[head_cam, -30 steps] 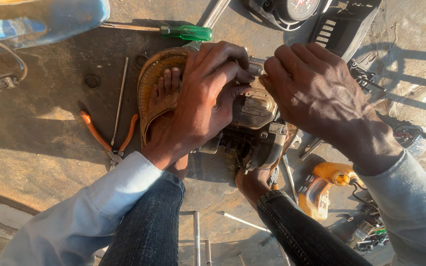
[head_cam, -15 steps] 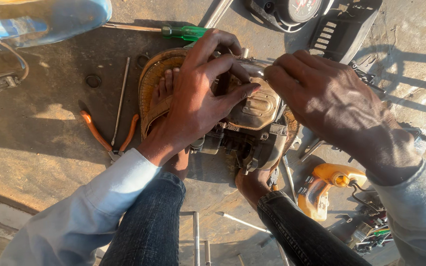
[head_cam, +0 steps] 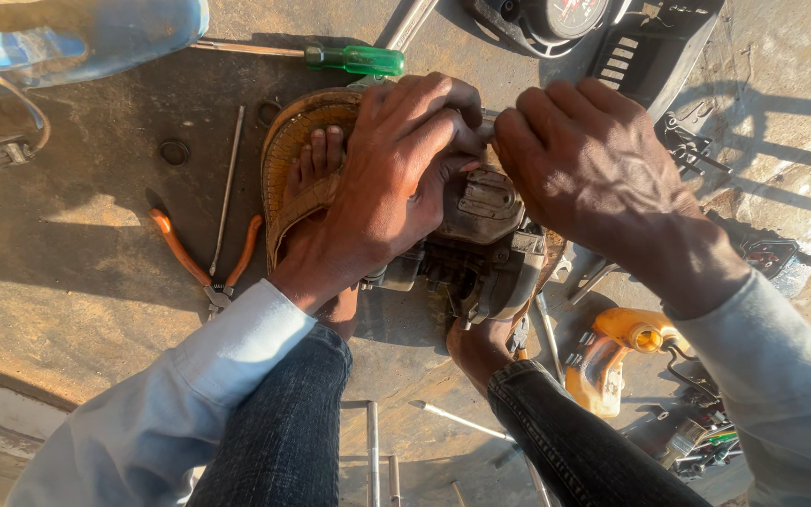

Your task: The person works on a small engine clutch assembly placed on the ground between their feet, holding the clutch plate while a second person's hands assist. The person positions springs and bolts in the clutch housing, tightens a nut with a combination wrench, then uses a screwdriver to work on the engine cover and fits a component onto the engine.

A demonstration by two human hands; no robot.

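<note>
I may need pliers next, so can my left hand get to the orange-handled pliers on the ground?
Probably yes: the orange-handled pliers lie uncovered beside the left forearm, but the left hand is now pressed on the small engine.

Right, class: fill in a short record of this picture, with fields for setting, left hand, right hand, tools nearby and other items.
setting: dusty ground, seen from above the person's knees
left hand: laid over the grimy engine part, fingers curled on its top
right hand: closed at the top of the same part, beside the left hand
tools nearby: orange-handled pliers, green-handled screwdriver, thin metal rod
other items: woven sandal on the foot under the left hand, orange casing, rubber ring
</note>
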